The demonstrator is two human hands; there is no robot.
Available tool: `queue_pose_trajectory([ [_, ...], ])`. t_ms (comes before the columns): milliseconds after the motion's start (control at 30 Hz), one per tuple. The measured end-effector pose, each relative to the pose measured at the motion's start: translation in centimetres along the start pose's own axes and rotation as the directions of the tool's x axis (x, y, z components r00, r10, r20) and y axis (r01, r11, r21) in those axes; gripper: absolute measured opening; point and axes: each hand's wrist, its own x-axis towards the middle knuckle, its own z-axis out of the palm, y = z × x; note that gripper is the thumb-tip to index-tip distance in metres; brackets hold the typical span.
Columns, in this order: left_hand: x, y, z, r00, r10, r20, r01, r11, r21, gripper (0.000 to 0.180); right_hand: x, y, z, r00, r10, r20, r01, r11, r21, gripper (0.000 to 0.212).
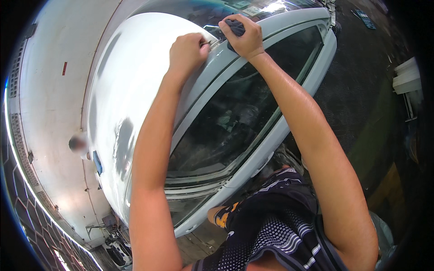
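Observation:
A white car point(135, 58) with dark glass lies beneath my raised arms. At the front edge of its roof, beside the windshield point(199, 18), my left hand point(187, 52) is closed in a pinch. A small dark thing shows at its fingertips, too small to name. My right hand point(247, 38) is curled round a crumpled dark grey cloth point(235, 27), just above the roof pillar over the side window point(226, 126). Part of the cloth is hidden behind my fingers and palm.
Across the roof stands another person point(79, 143), with a blue cloth point(97, 162) on the car's edge near them. A pale wall point(49, 90) runs behind. White panels point(407, 77) stand at the far right. Car parts point(117, 248) lie at the lower left.

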Motion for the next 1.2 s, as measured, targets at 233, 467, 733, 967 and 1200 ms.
queue_pose_trajectory([
  [233, -13.7, -4.1, -6.3, 0.984, -0.157, -0.088, 0.147, 0.983, -0.113, 0.012, -0.4, 0.4, 0.1, 1.000, 0.015, 0.010, -0.015, 1.000, -0.007, 0.021],
  [467, -22.8, -6.5, -9.1, 0.964, -0.197, -0.176, 0.188, 0.980, -0.067, 0.007, -0.5, 0.3, -0.4, 0.999, 0.022, -0.026, -0.023, 0.999, -0.034, 0.021],
  [733, -3.3, -1.2, -1.5, 0.999, 0.016, -0.028, -0.017, 0.999, -0.028, 0.019, -0.3, -0.2, 0.0, 0.998, 0.067, 0.002, -0.067, 0.997, 0.026, 0.024],
  [967, 0.2, 1.0, 0.2, 1.000, -0.013, 0.016, 0.012, 0.999, 0.034, 0.018, -0.2, 0.1, 0.0, 0.996, 0.090, 0.027, -0.090, 0.996, 0.020, 0.023],
  [1200, -15.2, -5.6, -7.1, 0.991, -0.128, -0.044, 0.124, 0.990, -0.072, 0.014, -0.6, 1.7, -0.1, 0.979, 0.194, 0.055, -0.196, 0.980, 0.030, 0.025],
])
